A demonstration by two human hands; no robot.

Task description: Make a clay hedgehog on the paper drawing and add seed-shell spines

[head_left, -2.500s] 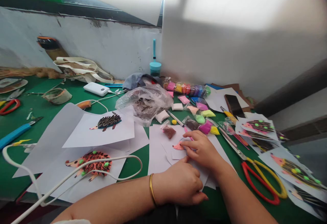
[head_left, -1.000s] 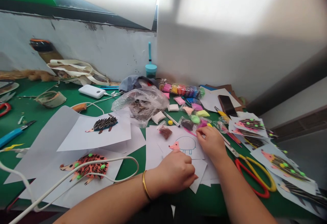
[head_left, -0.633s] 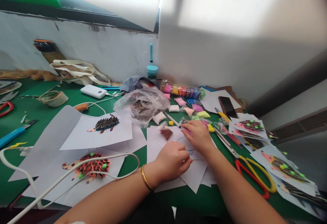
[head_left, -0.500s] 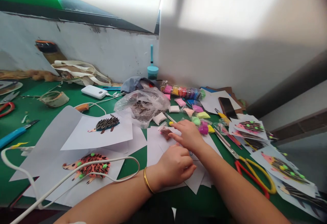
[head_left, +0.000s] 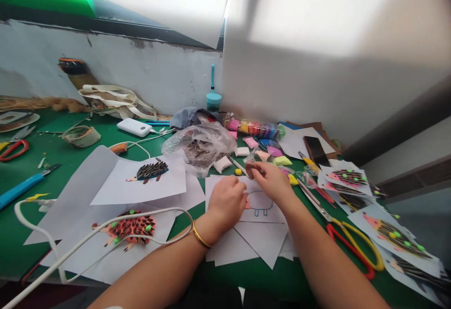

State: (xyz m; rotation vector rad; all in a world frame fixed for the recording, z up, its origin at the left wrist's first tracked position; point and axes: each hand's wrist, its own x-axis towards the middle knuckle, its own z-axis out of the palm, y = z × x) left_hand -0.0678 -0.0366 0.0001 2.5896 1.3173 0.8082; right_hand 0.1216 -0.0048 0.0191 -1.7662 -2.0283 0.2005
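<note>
My right hand (head_left: pixel 269 177) pinches a small brown packet of modelling clay (head_left: pixel 250 170) above the top edge of a white sheet. That sheet carries a blue outline drawing of a hedgehog (head_left: pixel 260 201), with pink clay on its face end. My left hand (head_left: pixel 228 202) rests over the left part of the sheet, its fingers curled together beside the pink clay. Whether anything is in those fingers is hidden. A small yellow clay ball (head_left: pixel 238 172) lies just beyond my left hand, next to a white stick.
A plastic bag of sunflower seeds (head_left: pixel 199 149) and several clay packets (head_left: pixel 275 151) lie behind the sheet. Red-and-yellow scissors (head_left: pixel 347 238) are at right, near finished hedgehog pictures (head_left: pixel 398 234). A white cable (head_left: pixel 105 224) loops across papers and by my left wrist.
My right hand has lifted the brown packet off the paper and moved it up and right. My left hand has shifted left and forward, uncovering the hedgehog drawing.
</note>
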